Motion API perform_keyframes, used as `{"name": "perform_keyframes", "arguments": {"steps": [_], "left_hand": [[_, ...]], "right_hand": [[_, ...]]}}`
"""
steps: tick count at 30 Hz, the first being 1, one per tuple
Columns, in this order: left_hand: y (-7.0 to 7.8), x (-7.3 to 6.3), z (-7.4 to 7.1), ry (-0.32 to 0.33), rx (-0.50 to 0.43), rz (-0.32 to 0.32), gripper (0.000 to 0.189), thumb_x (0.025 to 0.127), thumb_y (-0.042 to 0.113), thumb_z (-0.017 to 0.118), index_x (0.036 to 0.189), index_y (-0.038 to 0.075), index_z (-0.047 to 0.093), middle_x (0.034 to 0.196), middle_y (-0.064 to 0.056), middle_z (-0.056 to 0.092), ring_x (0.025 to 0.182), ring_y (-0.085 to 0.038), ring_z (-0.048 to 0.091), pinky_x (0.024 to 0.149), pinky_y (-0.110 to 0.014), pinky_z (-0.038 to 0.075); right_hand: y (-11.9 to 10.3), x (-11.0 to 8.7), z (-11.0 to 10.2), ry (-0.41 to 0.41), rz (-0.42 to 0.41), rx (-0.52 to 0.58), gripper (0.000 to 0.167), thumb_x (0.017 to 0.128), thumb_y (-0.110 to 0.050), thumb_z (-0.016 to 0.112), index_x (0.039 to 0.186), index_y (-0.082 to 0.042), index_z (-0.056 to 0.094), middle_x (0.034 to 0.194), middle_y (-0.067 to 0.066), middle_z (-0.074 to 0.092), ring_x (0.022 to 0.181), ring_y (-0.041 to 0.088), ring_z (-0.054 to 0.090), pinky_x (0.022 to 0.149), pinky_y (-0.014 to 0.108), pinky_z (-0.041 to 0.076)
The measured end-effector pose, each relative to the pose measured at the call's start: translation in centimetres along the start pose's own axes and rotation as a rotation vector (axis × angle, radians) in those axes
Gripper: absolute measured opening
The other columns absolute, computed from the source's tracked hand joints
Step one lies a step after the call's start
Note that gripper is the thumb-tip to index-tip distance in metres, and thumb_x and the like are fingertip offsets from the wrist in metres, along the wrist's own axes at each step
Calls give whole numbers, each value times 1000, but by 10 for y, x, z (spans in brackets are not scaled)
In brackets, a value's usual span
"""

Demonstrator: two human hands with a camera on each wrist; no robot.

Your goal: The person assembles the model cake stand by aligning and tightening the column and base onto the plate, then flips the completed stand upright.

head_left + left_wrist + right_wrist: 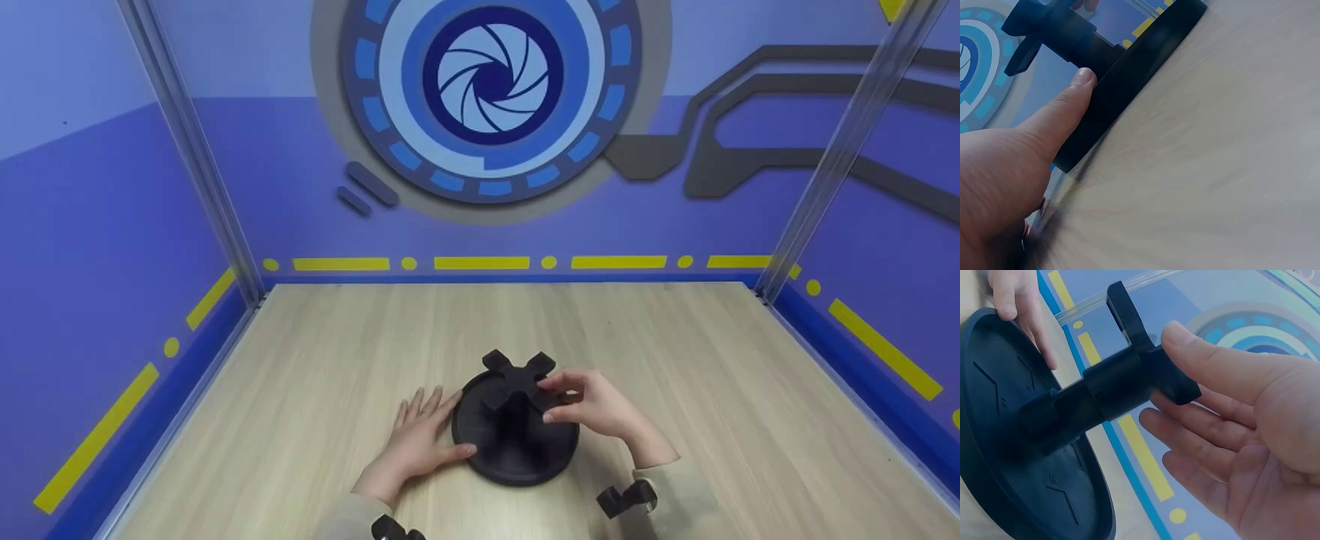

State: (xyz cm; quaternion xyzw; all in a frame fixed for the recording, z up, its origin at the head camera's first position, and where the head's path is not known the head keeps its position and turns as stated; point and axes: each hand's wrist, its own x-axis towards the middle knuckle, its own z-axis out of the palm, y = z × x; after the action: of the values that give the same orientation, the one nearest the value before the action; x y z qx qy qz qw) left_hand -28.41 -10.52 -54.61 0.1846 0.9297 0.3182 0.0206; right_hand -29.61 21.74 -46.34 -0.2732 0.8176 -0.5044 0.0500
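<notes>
A black stand (517,457) has a round rimmed base, a thick central post (1098,391) and a cross-shaped top (517,375). It stands upright on the table. My left hand (420,442) lies at the left of the base, its fingers straight and spread along the outside of the rim. The left thumb (1069,104) reaches over the rim onto the base. With thumb and index finger, my right hand (600,405) pinches one arm of the cross-shaped top from the right. Its other fingers hang loosely below that arm in the right wrist view.
The wooden tabletop (360,352) spreads around the stand. A blue back wall (480,240) with yellow dashes closes off the far side, with side walls left and right. Metal corner posts rise at both back corners. Each sleeve carries a black wrist mount (628,498).
</notes>
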Motion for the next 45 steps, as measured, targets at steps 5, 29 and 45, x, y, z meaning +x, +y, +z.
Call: {"name": "perform_keyframes", "arguments": {"steps": [5,29,45], "left_hand": [[0,0,0,2,-2,-4,99,83,64,75,160,16,37,168,-26,26,157,-53,10,127,-70,3],[-3,1,2,-5,-13,2,98,83,64,74,161,18,37,168,-25,25,157,-53,9,127,-70,2],[-3,2,1,5,12,8,99,83,66,74,160,17,37,168,-25,25,157,-53,10,126,-70,3]], "right_hand": [[-4,1,6,17,1,-6,41,81,-6,86,115,9,69,113,24,71,96,3,64,85,18,59],[-20,0,17,79,-1,-178,40,77,-18,91,105,-1,68,101,10,74,93,15,70,84,32,63],[-6,2,-4,370,47,-55,33,90,-6,78,122,0,70,123,18,72,119,35,66,105,54,55]]}}
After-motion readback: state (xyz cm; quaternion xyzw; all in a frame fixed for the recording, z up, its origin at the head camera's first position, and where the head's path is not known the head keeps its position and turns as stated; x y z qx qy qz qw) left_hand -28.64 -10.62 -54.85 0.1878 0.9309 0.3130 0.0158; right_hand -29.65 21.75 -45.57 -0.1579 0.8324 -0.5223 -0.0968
